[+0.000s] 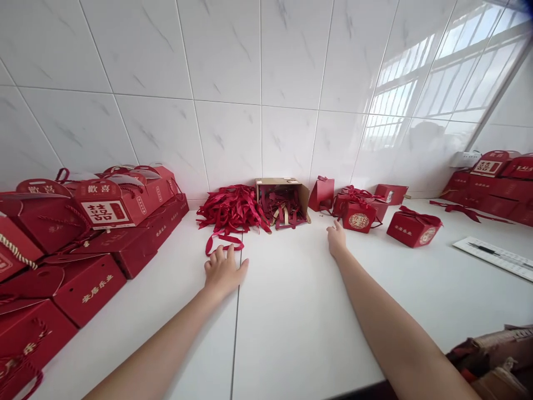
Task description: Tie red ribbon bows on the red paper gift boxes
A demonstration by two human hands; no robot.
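My left hand [224,272] lies over the white tabletop with its fingers spread, holding nothing. Its fingertips are at the near edge of a loose loop of red ribbon [228,239]; whether they touch it I cannot tell. Just beyond lies a heap of red ribbons [235,208]. My right hand [336,239] reaches forward, thumb side left, index finger stretched out and nothing visible in it. Close to its right stands a small red gift box [358,218] with a gold round emblem. Farther right sits another small red box [414,228] with a ribbon on top.
Stacked red gift boxes [141,244] line the left side. An open cardboard box [306,194] of dark red ribbon pieces stands against the tiled wall, beside a red bag-shaped box [322,194]. At right are more stacked boxes [491,189] and a pen [483,248] on a white ruler-like strip.
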